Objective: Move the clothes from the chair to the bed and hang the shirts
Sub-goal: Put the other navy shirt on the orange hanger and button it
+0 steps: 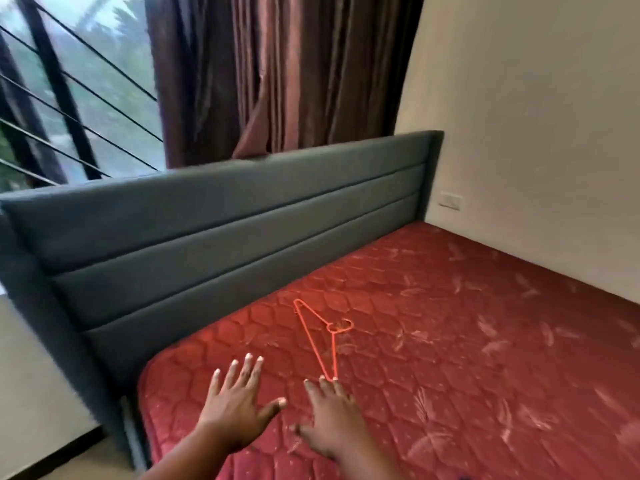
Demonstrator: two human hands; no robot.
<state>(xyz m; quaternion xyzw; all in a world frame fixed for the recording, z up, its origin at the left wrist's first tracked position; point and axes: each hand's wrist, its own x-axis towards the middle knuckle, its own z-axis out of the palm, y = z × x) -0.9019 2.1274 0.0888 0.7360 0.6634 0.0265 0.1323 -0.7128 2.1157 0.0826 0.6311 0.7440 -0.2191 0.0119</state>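
Bed [485, 341]: a bare red quilted mattress with a pale leaf pattern, set into the corner of the room; its far side meets a cream wall [519, 116]; a grey padded headboard [214, 237] with horizontal channels runs along its left side.

Hanger [317, 336]: one thin orange wire hanger lies flat on the mattress, near the headboard end; its hook points to the right; its lower corner lies just at the fingertips of the right hand; whether they touch cannot be told.

Left hand [239, 407]: stretched forward over the near corner of the mattress, palm down, fingers straight and spread wide, thumb out to the right; it holds nothing; contact with the mattress cannot be confirmed.

Right hand [329, 420]: beside the left and a little apart from it, palm down, fingers extended towards the hanger, thumb out to the left; nothing is gripped.

Clothes and shirts: no garments show on the bed; the chair is outside the view.

Surroundings: a brown satin curtain [277, 74] hangs behind the headboard; to its left, a window [86, 81] with dark bars and blurred greenery beyond; a pale switch plate [450, 201] sits low on the wall just above the mattress; the picture is slightly blurred at the left edge.
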